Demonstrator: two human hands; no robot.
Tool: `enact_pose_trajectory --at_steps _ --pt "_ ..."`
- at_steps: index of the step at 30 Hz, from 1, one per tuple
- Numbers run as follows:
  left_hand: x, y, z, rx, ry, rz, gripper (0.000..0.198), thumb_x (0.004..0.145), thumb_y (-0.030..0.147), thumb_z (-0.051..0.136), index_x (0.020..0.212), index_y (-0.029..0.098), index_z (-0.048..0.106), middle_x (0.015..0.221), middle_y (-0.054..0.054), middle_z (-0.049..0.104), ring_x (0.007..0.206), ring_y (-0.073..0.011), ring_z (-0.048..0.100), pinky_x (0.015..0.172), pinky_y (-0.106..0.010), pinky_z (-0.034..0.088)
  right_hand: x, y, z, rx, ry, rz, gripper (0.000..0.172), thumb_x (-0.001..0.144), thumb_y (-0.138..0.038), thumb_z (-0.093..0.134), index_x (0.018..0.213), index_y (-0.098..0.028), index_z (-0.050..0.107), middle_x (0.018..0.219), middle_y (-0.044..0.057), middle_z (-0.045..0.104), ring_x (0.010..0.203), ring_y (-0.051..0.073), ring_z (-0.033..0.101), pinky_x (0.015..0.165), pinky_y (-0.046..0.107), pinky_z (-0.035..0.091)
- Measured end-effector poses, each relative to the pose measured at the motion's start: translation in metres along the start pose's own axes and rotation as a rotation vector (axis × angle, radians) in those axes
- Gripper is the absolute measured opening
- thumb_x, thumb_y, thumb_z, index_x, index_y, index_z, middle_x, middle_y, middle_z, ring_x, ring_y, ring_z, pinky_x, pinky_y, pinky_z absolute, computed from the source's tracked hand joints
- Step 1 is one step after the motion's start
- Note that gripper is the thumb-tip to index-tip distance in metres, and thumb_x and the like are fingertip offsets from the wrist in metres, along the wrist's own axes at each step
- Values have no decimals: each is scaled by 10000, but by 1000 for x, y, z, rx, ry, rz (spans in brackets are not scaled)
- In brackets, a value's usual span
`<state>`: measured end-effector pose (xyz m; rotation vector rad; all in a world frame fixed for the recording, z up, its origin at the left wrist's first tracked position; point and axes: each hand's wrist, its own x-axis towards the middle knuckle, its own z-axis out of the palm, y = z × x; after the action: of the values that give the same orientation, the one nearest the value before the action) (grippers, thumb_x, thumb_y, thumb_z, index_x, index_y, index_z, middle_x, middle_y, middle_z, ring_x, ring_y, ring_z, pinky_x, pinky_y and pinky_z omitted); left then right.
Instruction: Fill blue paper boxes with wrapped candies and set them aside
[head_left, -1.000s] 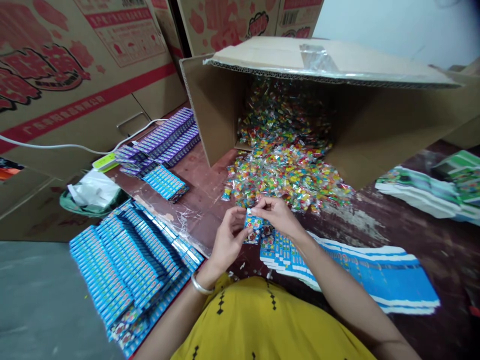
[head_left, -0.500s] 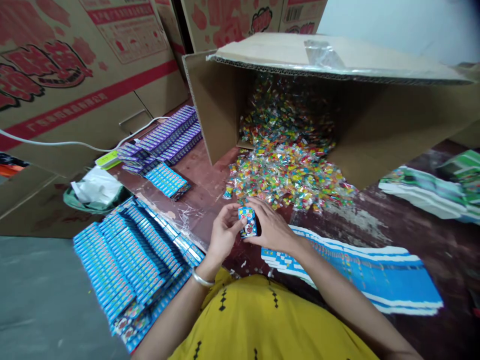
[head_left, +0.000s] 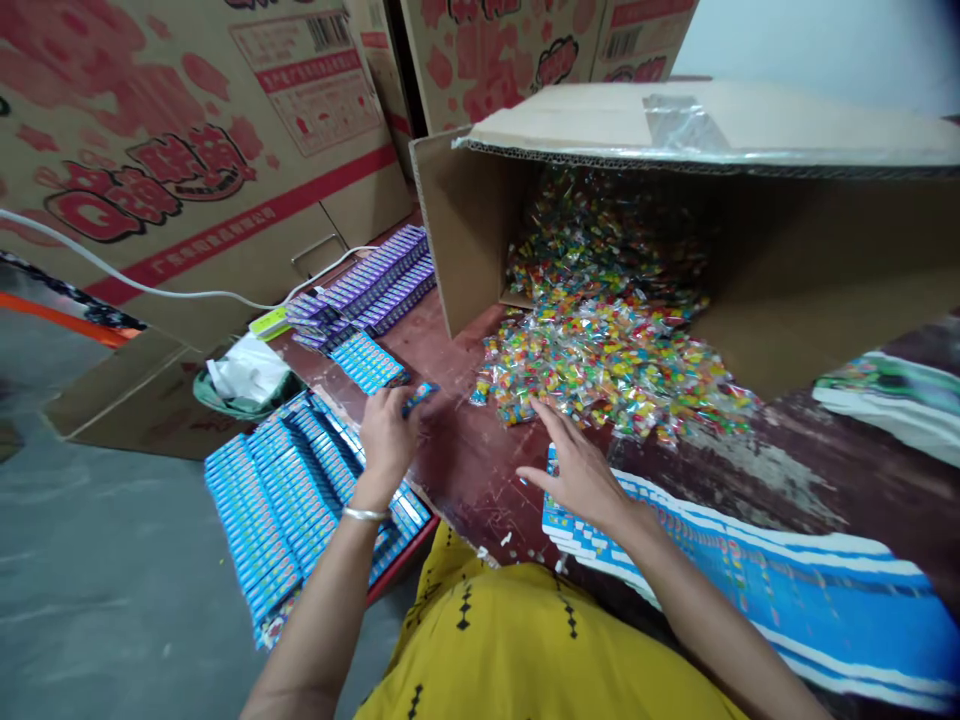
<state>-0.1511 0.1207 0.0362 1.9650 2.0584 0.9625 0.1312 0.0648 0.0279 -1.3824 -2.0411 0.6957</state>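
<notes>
My left hand [head_left: 388, 432] grips a small blue printed box [head_left: 420, 395] and holds it out over the dark red table, close to the rows of finished blue boxes [head_left: 289, 500] at the left. My right hand [head_left: 577, 470] is open, fingers spread, its fingertips reaching the near edge of the heap of colourful wrapped candy packets [head_left: 607, 365]. Under that hand starts a fanned stack of flat blue box blanks [head_left: 757, 580]. The candy spills out of a big cardboard carton [head_left: 787, 270] lying on its side.
Purple boxes [head_left: 375, 285] lie in rows at the back left, with a short blue stack [head_left: 367, 362] beside them. A green bowl with white rag [head_left: 244, 385] sits by a white cable. Printed cartons [head_left: 187, 150] wall the left. Green flat blanks [head_left: 892, 400] lie at right.
The hands, together on the small blue box before, have parted. The left carried the box out to the left; the right let go and reached forward to the candy heap.
</notes>
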Motion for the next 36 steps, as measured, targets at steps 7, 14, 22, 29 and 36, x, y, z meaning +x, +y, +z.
enact_pose_trajectory --at_steps 7,14,22,29,36 --pt "41 -41 -1 569 -10 40 265 848 309 569 1061 168 638 963 -136 564 994 -335 466 806 -411 400 -18 10 0 85 16 132 793 834 -340 650 1494 -329 210 1492 83 382 1338 278 422 1052 460 428" --pt "15 -14 8 349 60 64 297 832 321 611 1073 155 561 958 -97 573 941 -280 506 830 -392 408 -29 37 -15 66 199 205 431 911 -319 524 1339 -283 480 1232 73 597 1047 227 622 853 359 525" --pt "-97 82 64 -36 -515 381 579 624 544 792 1005 194 532 966 -57 580 925 -253 523 799 -378 430 -13 58 -13 -340 17 210 255 945 -272 470 892 -228 715 931 60 648 923 216 613 801 319 477" --pt "-102 93 73 44 -559 367 585 613 417 840 1052 182 534 1008 -72 583 973 -276 531 829 -420 446 -13 45 -12 -232 107 154 114 868 -295 607 803 -231 676 898 43 648 913 212 598 774 309 462" --pt "-101 112 62 -254 -521 272 721 773 547 661 1345 170 439 1233 -156 567 1136 -314 539 967 -475 438 -11 27 -19 429 272 421 267 861 -448 574 738 -217 521 582 -42 523 446 118 497 446 243 408"
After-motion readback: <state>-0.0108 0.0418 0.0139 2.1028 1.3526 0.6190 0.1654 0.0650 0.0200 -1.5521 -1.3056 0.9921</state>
